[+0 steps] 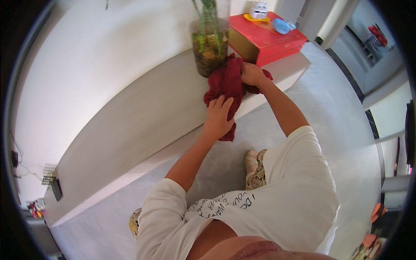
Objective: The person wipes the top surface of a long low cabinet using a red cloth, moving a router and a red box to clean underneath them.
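Note:
A dark red cloth lies bunched on the right part of a long pale cabinet top, one end hanging over the front edge. My right hand grips the cloth close to the red box. Lower on the same cloth rests my left hand, its fingers spread over the fabric and holding it near the edge. Just behind the cloth stands a clear glass vase with green stems and murky brown contents. The box has an open side facing the vase.
On the box sit a white figurine on a yellow base and a light blue round object. A white wall runs behind the cabinet. At its far left end is a small dark object. Grey floor extends below.

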`<control>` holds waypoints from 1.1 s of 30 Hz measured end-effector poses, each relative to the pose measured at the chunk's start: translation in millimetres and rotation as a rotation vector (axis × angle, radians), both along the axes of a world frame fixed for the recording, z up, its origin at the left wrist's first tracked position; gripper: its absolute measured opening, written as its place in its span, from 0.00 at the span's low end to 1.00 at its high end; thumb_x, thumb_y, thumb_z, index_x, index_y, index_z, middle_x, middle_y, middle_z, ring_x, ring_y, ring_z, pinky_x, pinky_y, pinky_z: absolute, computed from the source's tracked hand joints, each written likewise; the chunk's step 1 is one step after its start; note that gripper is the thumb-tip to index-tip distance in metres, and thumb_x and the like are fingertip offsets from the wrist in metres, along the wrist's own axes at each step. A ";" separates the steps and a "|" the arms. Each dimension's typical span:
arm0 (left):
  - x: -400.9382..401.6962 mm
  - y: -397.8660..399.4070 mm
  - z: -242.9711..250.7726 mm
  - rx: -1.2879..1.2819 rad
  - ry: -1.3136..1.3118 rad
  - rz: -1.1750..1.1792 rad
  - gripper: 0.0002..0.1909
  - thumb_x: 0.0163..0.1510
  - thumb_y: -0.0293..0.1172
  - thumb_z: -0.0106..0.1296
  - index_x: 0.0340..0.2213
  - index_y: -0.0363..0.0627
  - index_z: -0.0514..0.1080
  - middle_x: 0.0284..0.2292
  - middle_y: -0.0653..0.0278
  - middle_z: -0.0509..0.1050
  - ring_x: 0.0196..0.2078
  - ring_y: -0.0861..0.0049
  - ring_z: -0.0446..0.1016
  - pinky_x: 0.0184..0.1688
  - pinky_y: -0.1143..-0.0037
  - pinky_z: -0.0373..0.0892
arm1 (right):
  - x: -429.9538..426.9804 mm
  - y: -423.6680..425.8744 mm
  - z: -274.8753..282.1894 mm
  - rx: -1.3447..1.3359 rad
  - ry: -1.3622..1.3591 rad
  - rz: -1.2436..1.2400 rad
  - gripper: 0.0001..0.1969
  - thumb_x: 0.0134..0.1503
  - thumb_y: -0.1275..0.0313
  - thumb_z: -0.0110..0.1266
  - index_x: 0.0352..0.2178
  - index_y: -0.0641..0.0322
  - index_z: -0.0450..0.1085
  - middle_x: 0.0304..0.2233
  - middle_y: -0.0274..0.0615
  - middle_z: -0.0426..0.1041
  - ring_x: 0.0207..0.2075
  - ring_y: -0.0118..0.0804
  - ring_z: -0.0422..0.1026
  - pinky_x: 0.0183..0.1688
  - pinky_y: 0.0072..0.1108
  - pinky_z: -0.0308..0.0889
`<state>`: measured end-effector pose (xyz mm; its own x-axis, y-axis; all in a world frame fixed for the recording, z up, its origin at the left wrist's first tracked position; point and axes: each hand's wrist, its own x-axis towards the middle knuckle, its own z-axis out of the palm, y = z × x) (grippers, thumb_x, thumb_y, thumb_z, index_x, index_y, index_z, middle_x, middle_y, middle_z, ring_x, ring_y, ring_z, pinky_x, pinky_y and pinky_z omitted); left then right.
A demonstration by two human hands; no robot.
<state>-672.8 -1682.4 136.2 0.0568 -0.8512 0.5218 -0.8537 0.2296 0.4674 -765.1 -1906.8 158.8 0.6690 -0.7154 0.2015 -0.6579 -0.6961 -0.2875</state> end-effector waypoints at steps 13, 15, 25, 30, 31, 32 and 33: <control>-15.2 2.5 -18.5 -0.087 -0.164 0.061 0.29 0.28 0.24 0.58 0.39 0.48 0.65 0.43 0.58 0.63 0.43 0.62 0.62 0.39 0.65 0.62 | -63.1 38.0 12.6 -0.013 -0.010 0.024 0.15 0.38 0.65 0.52 0.28 0.62 0.67 0.30 0.56 0.70 0.34 0.57 0.67 0.36 0.38 0.63; -23.3 9.0 -28.3 -0.080 -0.190 0.112 0.28 0.28 0.24 0.58 0.38 0.48 0.65 0.42 0.59 0.63 0.43 0.63 0.62 0.38 0.65 0.62 | -66.8 35.1 4.6 0.001 -0.084 0.146 0.18 0.40 0.64 0.52 0.34 0.61 0.66 0.32 0.55 0.70 0.35 0.57 0.67 0.37 0.37 0.63; -14.7 68.1 -136.7 0.121 0.594 0.331 0.20 0.32 0.23 0.54 0.34 0.43 0.68 0.34 0.56 0.70 0.38 0.60 0.69 0.42 0.69 0.65 | -22.4 107.7 -5.0 -0.211 -0.027 0.790 0.29 0.31 0.75 0.58 0.41 0.55 0.63 0.44 0.45 0.65 0.45 0.46 0.64 0.45 0.33 0.59; 14.4 108.2 -133.3 0.004 0.898 0.635 0.17 0.35 0.21 0.52 0.33 0.40 0.69 0.34 0.57 0.72 0.38 0.67 0.71 0.41 0.74 0.66 | 16.8 155.4 7.6 -0.292 -0.027 1.095 0.33 0.28 0.75 0.59 0.42 0.55 0.62 0.44 0.42 0.64 0.46 0.41 0.63 0.40 0.32 0.58; 22.8 117.4 -132.9 -0.061 0.908 0.707 0.17 0.36 0.20 0.52 0.33 0.40 0.69 0.34 0.58 0.72 0.38 0.69 0.71 0.40 0.75 0.67 | 27.6 164.5 9.8 -0.300 -0.033 1.117 0.33 0.28 0.75 0.59 0.42 0.55 0.62 0.44 0.42 0.64 0.46 0.41 0.63 0.40 0.32 0.58; 32.5 125.9 -132.0 -0.199 0.863 0.745 0.17 0.35 0.18 0.51 0.33 0.39 0.69 0.33 0.59 0.72 0.37 0.71 0.71 0.40 0.76 0.67 | 39.1 174.0 11.9 -0.313 -0.068 1.175 0.31 0.29 0.76 0.58 0.42 0.56 0.63 0.44 0.43 0.64 0.46 0.43 0.63 0.40 0.32 0.58; 42.6 139.4 -131.9 -0.336 0.810 0.793 0.16 0.35 0.16 0.50 0.32 0.39 0.69 0.32 0.59 0.72 0.36 0.73 0.72 0.39 0.77 0.67 | 51.4 186.6 12.3 -0.320 -0.108 1.242 0.30 0.30 0.76 0.57 0.42 0.57 0.63 0.44 0.44 0.64 0.46 0.44 0.63 0.41 0.32 0.58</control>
